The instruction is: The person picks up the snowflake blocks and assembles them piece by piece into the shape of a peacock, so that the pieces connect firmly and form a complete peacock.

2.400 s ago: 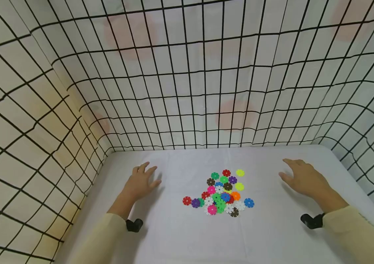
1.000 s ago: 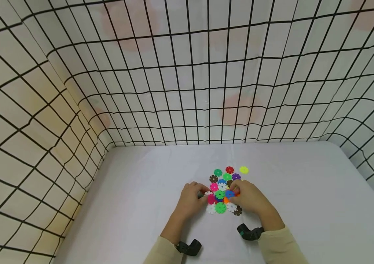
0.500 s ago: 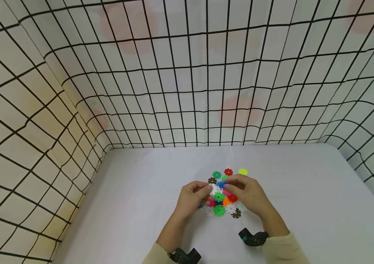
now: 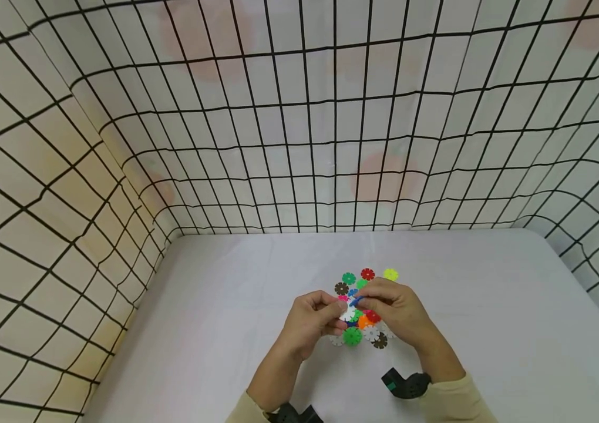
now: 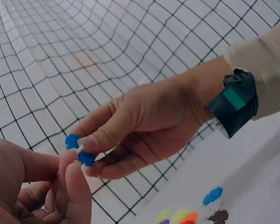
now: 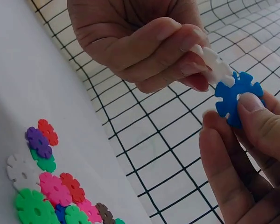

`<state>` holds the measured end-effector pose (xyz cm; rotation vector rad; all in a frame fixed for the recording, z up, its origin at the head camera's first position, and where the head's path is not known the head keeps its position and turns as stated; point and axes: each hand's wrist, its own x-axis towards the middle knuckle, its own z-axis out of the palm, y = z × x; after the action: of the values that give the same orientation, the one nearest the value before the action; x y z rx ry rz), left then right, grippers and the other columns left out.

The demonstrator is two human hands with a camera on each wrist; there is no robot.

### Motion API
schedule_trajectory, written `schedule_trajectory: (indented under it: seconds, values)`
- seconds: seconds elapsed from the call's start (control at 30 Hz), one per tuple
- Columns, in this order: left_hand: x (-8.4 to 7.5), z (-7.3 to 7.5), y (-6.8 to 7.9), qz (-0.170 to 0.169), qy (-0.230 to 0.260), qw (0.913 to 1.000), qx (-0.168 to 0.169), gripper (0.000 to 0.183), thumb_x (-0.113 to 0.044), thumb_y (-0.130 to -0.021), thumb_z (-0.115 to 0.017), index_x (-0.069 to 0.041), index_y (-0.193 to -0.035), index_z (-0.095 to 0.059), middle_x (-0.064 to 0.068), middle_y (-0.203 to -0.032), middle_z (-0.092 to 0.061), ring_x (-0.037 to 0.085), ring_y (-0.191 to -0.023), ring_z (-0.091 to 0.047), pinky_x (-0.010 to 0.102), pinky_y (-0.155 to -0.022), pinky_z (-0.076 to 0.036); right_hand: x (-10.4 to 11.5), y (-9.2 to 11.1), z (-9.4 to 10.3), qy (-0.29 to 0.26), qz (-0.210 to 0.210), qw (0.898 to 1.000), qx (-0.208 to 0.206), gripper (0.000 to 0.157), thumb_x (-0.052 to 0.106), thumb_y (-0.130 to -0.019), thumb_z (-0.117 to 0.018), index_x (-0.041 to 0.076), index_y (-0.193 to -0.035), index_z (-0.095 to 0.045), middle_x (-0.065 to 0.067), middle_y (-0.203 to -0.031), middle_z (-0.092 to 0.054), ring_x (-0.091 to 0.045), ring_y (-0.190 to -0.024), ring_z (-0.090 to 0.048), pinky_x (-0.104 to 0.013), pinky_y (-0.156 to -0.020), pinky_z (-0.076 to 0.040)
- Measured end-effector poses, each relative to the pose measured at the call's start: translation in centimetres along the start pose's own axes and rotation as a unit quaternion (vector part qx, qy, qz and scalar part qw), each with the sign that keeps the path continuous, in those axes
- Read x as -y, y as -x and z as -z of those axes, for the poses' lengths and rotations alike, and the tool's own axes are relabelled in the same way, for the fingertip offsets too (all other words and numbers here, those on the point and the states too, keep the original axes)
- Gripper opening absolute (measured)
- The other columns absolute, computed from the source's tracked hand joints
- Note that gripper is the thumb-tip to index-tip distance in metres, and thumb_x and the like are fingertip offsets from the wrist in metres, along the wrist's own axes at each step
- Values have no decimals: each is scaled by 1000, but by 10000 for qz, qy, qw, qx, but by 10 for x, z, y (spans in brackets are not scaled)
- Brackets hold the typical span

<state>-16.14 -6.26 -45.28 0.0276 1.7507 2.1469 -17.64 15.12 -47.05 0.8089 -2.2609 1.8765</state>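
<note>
Head view: your left hand [image 4: 307,323] and right hand [image 4: 397,308] meet above the white table [image 4: 225,305], over the loose notched discs [image 4: 352,336], which lie grouped beneath them. Between your fingertips a blue disc [image 4: 356,301] shows nearly edge-on, on the right hand's side. Forearms come in from the near edge and angle inward; a black wrist camera [image 4: 407,385] sits at your right cuff. Working straight over the group probably saves reach, spare discs being right under your fingers. Right wrist view: you pinch a white disc [image 6: 217,65] between left thumb and finger, the other left fingers bunched close behind; your right thumb lies flat on the face of the blue disc, a finger backing it. Each is gripped toward its outer side, likely to leave the facing rims bare. Those rims touch or overlap; whether one notch sits inside another, you cannot tell from here. Your lower right fingers reach out below the disc, bearing nothing. Both pieces are off the table, before the dark wire grid [image 6: 126,133]. Left wrist view: blue stands turned, the white a thin sliver across it, so the two seem set crosswise, presumably to line up slots. Your right wrist runs nearly straight into the hand, thumb on top, fingers folded beneath.
</note>
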Motion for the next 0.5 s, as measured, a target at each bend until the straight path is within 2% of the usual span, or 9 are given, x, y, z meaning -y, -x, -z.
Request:
schedule_trajectory:
  seconds: [0.13, 0.23, 0.33, 0.4, 0.43, 0.5]
  values:
    - [-5, -1, 4, -51, -92, 9999, -53, 20, -12, -94, -73, 6, -95, -64, -1, -70, -65, 6, -57, -66, 21, -60, -59, 0, -2, -4, -251, 532, 9982, 118, 18, -9, -90, -68, 4, -98, -77, -5, -88, -65, -11, -76, -61, -19, -65, -57]
    - [-4, -2, 4, -94, -51, 9998, -157, 22, -13, -95, -72, 8, -97, -64, -1, -70, -66, 6, -56, -65, 20, -59, -59, 0, -3, -6, -137, 538, 9984, 97, 18, -8, -91, -68, 5, -100, -77, -6, -87, -64, -12, -73, -58, -22, -61, -54]
    - [3, -4, -1, -24, 158, 9997, -178, 24, -17, -96, -72, 6, -100, -65, -1, -75, -67, 6, -60, -67, 20, -62, -60, -3, -3, -6, 308, -205, 9993, -7, 20, 4, -95, -68, 7, -114, -74, -9, -96, -66, -18, -77, -62, -27, -64, -57]
    - [9, -4, -6, -1, 297, 9991, -302, 24, -20, -97, -71, 3, -103, -65, 0, -79, -69, 7, -65, -70, 21, -65, -61, -11, -3, -4, 940, -1047, 9899, -167, 29, 19, -98, -69, 11, -126, -68, -9, -105, -66, -21, -84, -62, -30, -69, -58]
    - [12, -3, -9, 10, 386, 9984, -406, 24, -21, -97, -71, 2, -104, -65, 0, -82, -70, 8, -67, -71, 22, -68, -61, -16, -3, -4, 1425, -1444, 9789, -230, 34, 25, -98, -69, 12, -130, -66, -10, -110, -66, -23, -89, -64, -35, -75, -60]
    - [17, 1, -13, -7, 521, 9961, -715, 24, -21, -97, -71, 0, -106, -64, 2, -84, -71, 11, -70, -74, 25, -70, -62, -28, -1, -3, 2390, -2203, 9455, -189, 44, 36, -97, -69, 13, -134, -63, -11, -118, -64, -27, -100, -64, -43, -85, -60]
